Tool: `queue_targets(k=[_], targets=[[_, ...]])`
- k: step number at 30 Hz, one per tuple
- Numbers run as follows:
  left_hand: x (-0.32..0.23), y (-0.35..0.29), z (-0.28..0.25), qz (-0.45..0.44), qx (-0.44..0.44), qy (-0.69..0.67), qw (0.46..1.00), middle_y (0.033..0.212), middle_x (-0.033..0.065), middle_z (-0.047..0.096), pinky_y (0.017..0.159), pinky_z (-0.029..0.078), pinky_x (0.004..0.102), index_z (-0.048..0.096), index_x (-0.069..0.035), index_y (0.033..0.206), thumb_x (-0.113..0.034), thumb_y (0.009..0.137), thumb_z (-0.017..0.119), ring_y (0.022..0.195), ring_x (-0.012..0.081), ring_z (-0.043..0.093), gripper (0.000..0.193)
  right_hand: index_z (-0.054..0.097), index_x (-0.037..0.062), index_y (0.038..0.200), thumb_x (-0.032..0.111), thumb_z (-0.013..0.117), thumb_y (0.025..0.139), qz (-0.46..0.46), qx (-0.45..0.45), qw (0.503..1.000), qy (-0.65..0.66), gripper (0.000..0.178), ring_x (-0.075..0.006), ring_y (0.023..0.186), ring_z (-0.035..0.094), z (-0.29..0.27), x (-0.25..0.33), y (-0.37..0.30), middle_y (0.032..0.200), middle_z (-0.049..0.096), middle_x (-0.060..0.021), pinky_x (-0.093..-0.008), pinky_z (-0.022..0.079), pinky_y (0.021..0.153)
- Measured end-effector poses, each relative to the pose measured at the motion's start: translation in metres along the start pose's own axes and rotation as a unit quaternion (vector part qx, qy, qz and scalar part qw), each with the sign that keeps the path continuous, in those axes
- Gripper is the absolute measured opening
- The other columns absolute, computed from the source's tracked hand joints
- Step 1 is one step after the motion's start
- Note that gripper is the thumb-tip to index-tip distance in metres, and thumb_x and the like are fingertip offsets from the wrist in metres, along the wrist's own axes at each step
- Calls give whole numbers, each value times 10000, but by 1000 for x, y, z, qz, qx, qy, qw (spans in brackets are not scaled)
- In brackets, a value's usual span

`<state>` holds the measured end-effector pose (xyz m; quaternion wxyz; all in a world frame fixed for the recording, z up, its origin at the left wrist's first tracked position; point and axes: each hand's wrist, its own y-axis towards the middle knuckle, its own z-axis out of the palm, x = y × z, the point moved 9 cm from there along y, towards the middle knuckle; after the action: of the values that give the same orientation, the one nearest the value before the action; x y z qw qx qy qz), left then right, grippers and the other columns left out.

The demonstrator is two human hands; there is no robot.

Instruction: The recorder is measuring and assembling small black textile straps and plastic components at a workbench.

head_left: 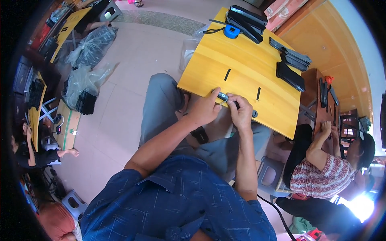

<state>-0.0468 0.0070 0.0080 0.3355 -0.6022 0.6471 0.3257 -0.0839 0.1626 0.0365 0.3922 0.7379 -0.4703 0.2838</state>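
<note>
At the near edge of a yellow wooden table (209, 60), both hands meet on a narrow black piece (222, 96) with a pale round mark on it; its exact kind is unclear. My left hand (206, 109) pinches its left end between thumb and index finger. Close beside it, my right hand (241, 113) grips the other end, fingers curled over it. A thin pale strand (222, 102) shows between the hands. Part of the black piece is hidden by the fingers. A small dark round object (254, 114) sits by the table edge, just right of my right hand.
Two short black strips (227, 74) mark the tabletop. Toward the back lie a blue tape measure (231, 31), stacked black strip-like pieces (246, 23) and a black pouch-like bundle (290, 76). Another person (323, 172) works at the right; plastic bags (92, 46) stand at the left.
</note>
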Motion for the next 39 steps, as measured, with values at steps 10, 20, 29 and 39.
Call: queue_targets(k=[10,20,29,39], targets=[[-3,1,-3,22,-12,-25,999,911,267,734,854,553,494,395,36,1522,-159,938,657,904,426,732,669,690,22,919,23,724,893,6,1,1000,12,43,-301,942,740,1,-2,1,1032,786,-136,-390,565,858],[0,3,-2,-4,2,-41,999,946,277,731,885,542,477,425,29,1509,-148,949,651,925,411,734,630,693,27,914,22,732,888,5,-6,1000,12,47,-299,936,739,0,-2,0,1028,787,-128,-385,567,846],[-9,-3,-3,-37,5,52,998,949,308,716,867,535,540,392,0,1540,-188,986,606,926,462,711,623,721,3,926,-20,739,875,-54,0,998,-35,59,-257,969,747,0,6,-4,1043,791,-131,-350,572,884],[-1,-3,2,-101,26,76,992,967,309,704,795,536,588,322,28,1562,-233,990,575,869,484,697,677,735,3,888,-31,733,856,-50,-14,999,7,47,-275,965,742,-2,6,-5,1023,791,-129,-375,578,882]])
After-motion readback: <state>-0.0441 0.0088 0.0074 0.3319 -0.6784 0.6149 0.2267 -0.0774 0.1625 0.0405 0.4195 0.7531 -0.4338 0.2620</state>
